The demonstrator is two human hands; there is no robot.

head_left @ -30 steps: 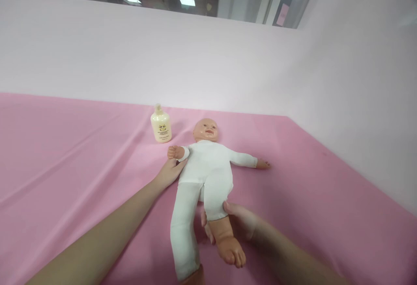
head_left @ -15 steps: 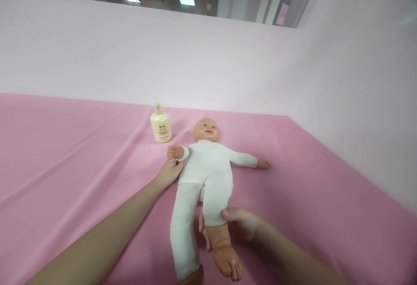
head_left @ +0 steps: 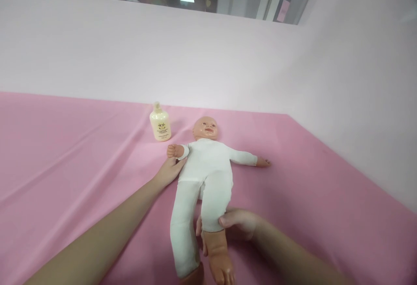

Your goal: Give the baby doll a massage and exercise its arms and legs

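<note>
1. A baby doll [head_left: 208, 170] in a white bodysuit lies on its back on the pink cloth [head_left: 71, 154] that covers the surface, its head towards the far wall and its legs towards the person.
2. The left hand [head_left: 170, 170] lies flat and open, fingers stretched out, with the fingertips against the doll's side just below its bent arm; it presses or rests there without closing on anything.
3. The right hand [head_left: 235, 224] is wrapped around the doll's leg on that side, at the hem of the white trouser leg just above the bare calf. The thumb lies over the front of the cloth and the fingers curl underneath, their tips showing on the other side of the leg.
4. That leg points towards the camera, with its bare foot [head_left: 221, 272] near the bottom edge of the view.
5. The doll's other leg lies straight beside it, covered in white almost to the foot.
6. The doll's far arm is stretched out sideways on the cloth, well apart from both hands.
7. A cream lotion bottle [head_left: 160, 122] with a yellow label stands upright near the doll's head, untouched.
8. A pale pink backdrop [head_left: 195, 59] rises behind the surface.
</note>
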